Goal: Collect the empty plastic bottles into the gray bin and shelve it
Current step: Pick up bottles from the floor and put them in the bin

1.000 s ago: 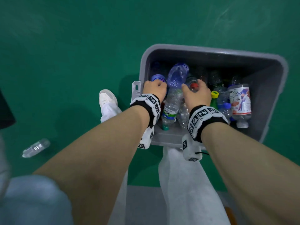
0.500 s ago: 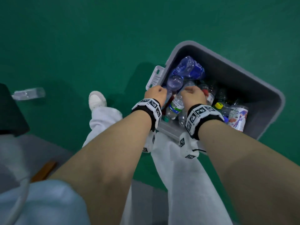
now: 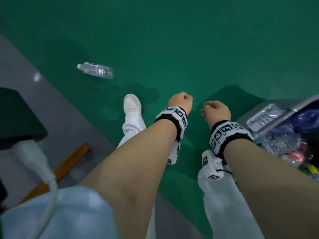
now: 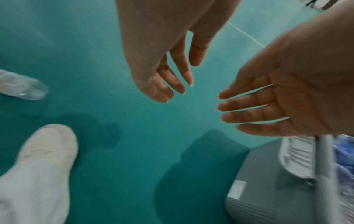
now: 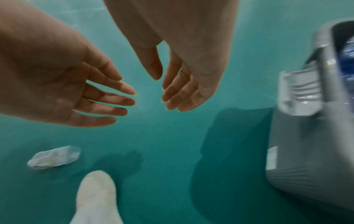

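Observation:
The gray bin (image 3: pixel 255 106) stands at the right edge of the head view, holding several crushed plastic bottles (image 3: pixel 283 140); its wall also shows in the left wrist view (image 4: pixel 268 189) and right wrist view (image 5: pixel 298 151). One clear bottle (image 3: pixel 95 70) lies alone on the green floor to the far left, blurred in both wrist views (image 4: pixel 21 87) (image 5: pixel 54 157). My left hand (image 3: pixel 180 103) (image 4: pixel 168 78) and right hand (image 3: pixel 216 111) (image 5: pixel 184 87) hang side by side in the air left of the bin. Both hold nothing, and their fingers are loosely straight.
My white shoe (image 3: pixel 132 104) and trouser leg are planted between the loose bottle and the bin. A gray floor strip (image 3: pixel 51 109) runs along the left, with a dark object (image 3: pixel 17 114) and a wooden piece (image 3: pixel 69 163) on it. Green floor lies ahead.
Both hands have come off the bin and its bottles and moved left into the air, fingers loosened. The view has swung left, so the bin sits at the right edge.

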Motion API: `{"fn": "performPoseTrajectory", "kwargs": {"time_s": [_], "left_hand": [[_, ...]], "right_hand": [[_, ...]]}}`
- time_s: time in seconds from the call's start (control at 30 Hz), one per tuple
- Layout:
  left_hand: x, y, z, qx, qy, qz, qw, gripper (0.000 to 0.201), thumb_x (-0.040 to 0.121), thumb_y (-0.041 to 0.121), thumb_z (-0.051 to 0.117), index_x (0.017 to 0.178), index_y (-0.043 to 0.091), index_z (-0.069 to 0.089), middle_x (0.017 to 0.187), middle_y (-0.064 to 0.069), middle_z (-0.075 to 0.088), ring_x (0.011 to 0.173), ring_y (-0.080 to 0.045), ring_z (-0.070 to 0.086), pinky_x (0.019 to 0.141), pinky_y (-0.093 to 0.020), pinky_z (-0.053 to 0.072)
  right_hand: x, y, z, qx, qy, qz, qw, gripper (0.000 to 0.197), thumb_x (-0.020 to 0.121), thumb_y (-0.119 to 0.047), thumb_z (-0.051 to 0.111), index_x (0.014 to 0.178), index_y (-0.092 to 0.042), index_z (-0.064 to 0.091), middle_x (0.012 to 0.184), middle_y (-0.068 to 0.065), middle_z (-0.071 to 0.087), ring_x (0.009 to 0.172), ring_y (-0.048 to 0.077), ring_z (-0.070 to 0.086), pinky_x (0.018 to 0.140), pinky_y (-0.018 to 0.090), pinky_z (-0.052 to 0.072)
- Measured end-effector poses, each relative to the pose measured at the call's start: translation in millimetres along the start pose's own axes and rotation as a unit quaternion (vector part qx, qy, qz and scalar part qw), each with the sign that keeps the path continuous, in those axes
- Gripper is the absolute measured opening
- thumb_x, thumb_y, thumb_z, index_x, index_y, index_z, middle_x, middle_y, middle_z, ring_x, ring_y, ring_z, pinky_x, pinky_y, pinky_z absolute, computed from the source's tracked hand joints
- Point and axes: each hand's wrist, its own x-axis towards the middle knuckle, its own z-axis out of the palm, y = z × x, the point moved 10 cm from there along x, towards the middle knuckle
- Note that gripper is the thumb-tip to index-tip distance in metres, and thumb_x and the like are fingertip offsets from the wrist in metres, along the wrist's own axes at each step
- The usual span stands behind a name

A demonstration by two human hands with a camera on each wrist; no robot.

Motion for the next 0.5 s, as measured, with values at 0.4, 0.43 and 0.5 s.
{"fn": "performPoseTrajectory", "kwargs": {"time_s": [0.4, 0.43, 0.5], "left_hand": [[108, -195, -220, -0.152, 0.105, -0.144, 0.972, 0.037, 0.099, 0.030, 0.032, 0.108, 0.009, 0.062, 0.112, -0.011, 0.065, 0.102, -0.026, 0.058, 0.091, -0.034, 0.044], [115, -207, -231, -0.159, 0.114, -0.149, 0.969, 0.037, 0.099, 0.031, 0.031, 0.111, 0.012, 0.061, 0.114, -0.009, 0.064, 0.105, -0.026, 0.057, 0.094, -0.035, 0.044], [135, -232, -250, -0.173, 0.120, -0.161, 0.964, 0.038, 0.101, 0.032, 0.029, 0.117, 0.015, 0.059, 0.119, -0.008, 0.062, 0.110, -0.025, 0.056, 0.096, -0.033, 0.041]], "right_hand": [[0, -148, 265, -0.107, -0.115, -0.058, 0.986, 0.025, 0.088, -0.017, 0.049, 0.104, -0.017, 0.068, 0.104, 0.006, 0.072, 0.094, 0.025, 0.068, 0.090, 0.040, 0.053], [1, -155, 282, -0.114, -0.123, -0.060, 0.984, 0.025, 0.087, -0.017, 0.049, 0.104, -0.017, 0.068, 0.105, 0.006, 0.072, 0.096, 0.025, 0.067, 0.091, 0.041, 0.053], [8, -167, 320, -0.130, -0.136, -0.059, 0.980, 0.025, 0.089, -0.017, 0.049, 0.106, -0.017, 0.068, 0.107, 0.005, 0.071, 0.099, 0.024, 0.066, 0.093, 0.041, 0.052]]}}
